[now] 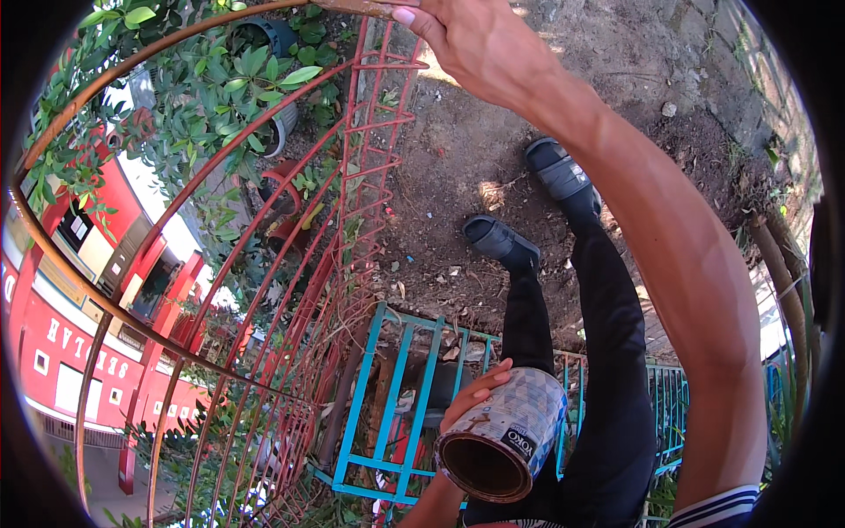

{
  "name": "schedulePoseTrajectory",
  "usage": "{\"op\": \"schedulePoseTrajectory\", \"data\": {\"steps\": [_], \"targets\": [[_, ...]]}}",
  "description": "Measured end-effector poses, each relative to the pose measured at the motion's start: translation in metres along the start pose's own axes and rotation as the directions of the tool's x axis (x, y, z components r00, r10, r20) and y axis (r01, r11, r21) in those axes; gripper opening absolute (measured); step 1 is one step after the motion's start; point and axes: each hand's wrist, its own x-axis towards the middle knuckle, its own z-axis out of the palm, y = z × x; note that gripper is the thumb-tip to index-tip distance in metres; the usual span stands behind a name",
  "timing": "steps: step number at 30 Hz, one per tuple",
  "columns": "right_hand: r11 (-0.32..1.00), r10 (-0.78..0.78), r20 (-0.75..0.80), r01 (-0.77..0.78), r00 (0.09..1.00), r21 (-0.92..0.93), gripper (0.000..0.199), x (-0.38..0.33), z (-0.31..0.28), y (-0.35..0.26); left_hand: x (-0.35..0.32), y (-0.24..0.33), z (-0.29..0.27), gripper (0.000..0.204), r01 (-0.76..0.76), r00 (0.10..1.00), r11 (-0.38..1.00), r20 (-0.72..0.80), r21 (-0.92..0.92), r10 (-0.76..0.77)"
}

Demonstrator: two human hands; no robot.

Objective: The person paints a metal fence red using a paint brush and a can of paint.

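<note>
My left hand (475, 396) is wrapped round the side of a paint can (537, 414) with a blue, grey and white triangle pattern. The can is tilted, and its uncovered mouth shows a dark brown inside. My right arm reaches far forward to the top edge of the view. There my right hand (471, 44) is closed, thumb stretched along a flat brown piece (356, 7) beside the fence's top rail. The picture's edge cuts off its fingers, so what it grips cannot be made out. To the left curves a metal fence (180, 233) with brown and red bars.
Turquoise metal railings (400, 396) stand beside my legs. My feet, in dark sandals (502, 238), rest on bare soil (458, 167) with dry leaves. Leafy plants (202, 97) and pots (283, 128) line the fence. Beyond it is a red building (88, 374). Thin trunks (783, 264) rise at right.
</note>
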Motion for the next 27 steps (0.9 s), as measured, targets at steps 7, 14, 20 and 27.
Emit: {"op": "schedulePoseTrajectory", "data": {"steps": [7,14,20,27], "targets": [[0.989,0.145,0.122,-0.145,0.982,-0.008,0.052,-0.001,-0.006,-0.003,0.001,-0.001,-0.001,0.054,-0.008,0.998,1.0,0.056,-0.019,0.009],[0.997,0.017,0.08,-0.01,0.997,-0.081,0.049,0.017,0.004,0.005,-0.003,0.008,-0.003,0.055,-0.014,1.0,0.999,0.027,0.039,0.013],[0.99,0.14,0.205,-0.136,0.969,-0.032,0.048,0.036,-0.053,0.007,-0.003,0.006,0.003,0.052,0.027,1.0,1.0,0.005,-0.003,-0.027],[0.979,0.204,0.154,-0.198,0.967,-0.057,0.042,0.021,-0.02,0.049,-0.012,0.0,0.001,0.049,0.021,0.999,0.997,-0.032,-0.072,-0.023]]}}
